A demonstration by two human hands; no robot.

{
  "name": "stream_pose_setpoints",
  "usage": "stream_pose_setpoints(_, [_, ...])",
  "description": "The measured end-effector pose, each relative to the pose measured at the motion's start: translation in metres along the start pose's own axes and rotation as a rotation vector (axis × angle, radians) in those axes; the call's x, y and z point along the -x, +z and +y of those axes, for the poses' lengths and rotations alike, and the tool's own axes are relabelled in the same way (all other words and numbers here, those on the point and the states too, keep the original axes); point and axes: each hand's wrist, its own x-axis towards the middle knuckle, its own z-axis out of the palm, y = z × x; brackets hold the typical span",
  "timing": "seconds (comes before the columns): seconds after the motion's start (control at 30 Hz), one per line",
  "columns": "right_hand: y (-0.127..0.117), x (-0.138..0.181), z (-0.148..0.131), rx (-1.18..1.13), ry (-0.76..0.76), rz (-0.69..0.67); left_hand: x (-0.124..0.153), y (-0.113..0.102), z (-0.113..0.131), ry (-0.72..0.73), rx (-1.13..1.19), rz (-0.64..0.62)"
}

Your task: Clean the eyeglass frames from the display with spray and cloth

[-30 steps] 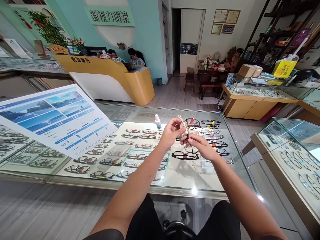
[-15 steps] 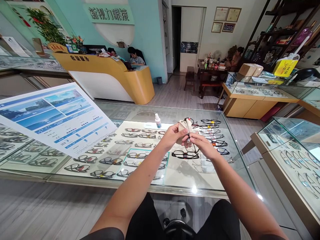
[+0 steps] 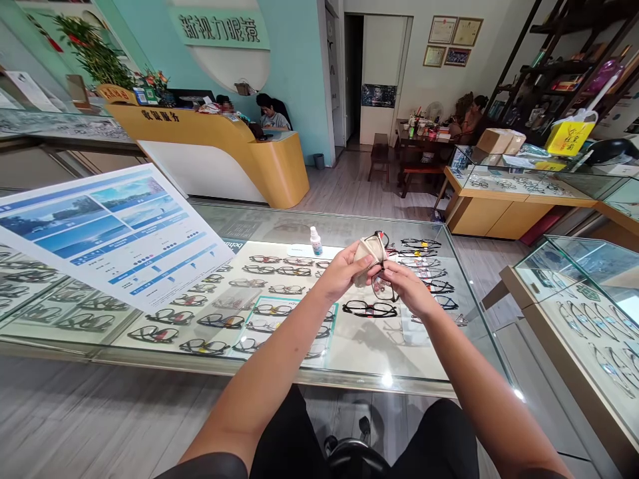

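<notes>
Above the glass counter, my left hand is closed on a beige cloth, which is folded over one lens of a pair of dark-framed glasses. My right hand pinches the same glasses near the middle of the frame. The uncovered lens hangs below my fingers, and the covered one is partly hidden by the cloth. Just beneath, a black pair of glasses is seen at the counter. A small white spray bottle stands upright to the left, beyond my hands.
A glass display counter spans the front, with rows of glasses inside. A printed sheet stands tilted at the left. Further display cases are on the right. A yellow reception desk stands behind, with a person seated there.
The glasses and cloth have turned slightly in my hands and shifted a little to the right. More of the uncovered lens faces me now. The bottle and counter items stay put.
</notes>
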Motion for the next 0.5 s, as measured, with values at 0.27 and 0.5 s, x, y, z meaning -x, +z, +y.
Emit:
stream_pose_setpoints(0.27, [0.0022,-0.0003,-0.0016,0.007,0.011,0.021,0.0007,0.0009,-0.0035,0.034,-0.060,0.180])
stream_pose_setpoints(0.5, [0.0025,0.0001,-0.0029,0.009,0.011,0.031,0.0031,0.0061,0.0003,0.090,-0.076,0.137])
